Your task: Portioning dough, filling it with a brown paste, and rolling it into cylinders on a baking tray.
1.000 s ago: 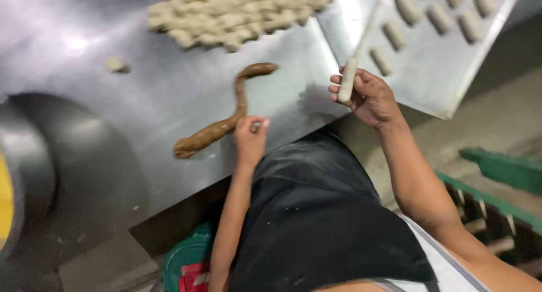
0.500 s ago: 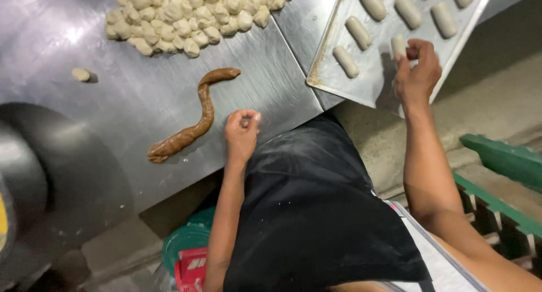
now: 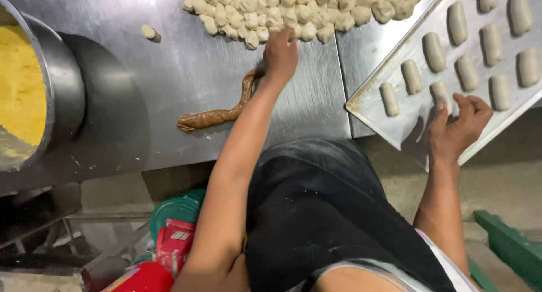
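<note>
The left hand [image 3: 280,55] reaches across the steel desk [image 3: 186,83], fingers loosely curled at the near edge of the dough heap [image 3: 299,12], clamped on nothing I can make out. Just below its wrist lies the brown filling rope [image 3: 223,108]. The right hand [image 3: 457,128] rests open on the tray [image 3: 406,128], fingertips beside a shaped roll [image 3: 440,94]. It looks like the picking step: a single piece must be pinched free without dragging its neighbours.
</note>
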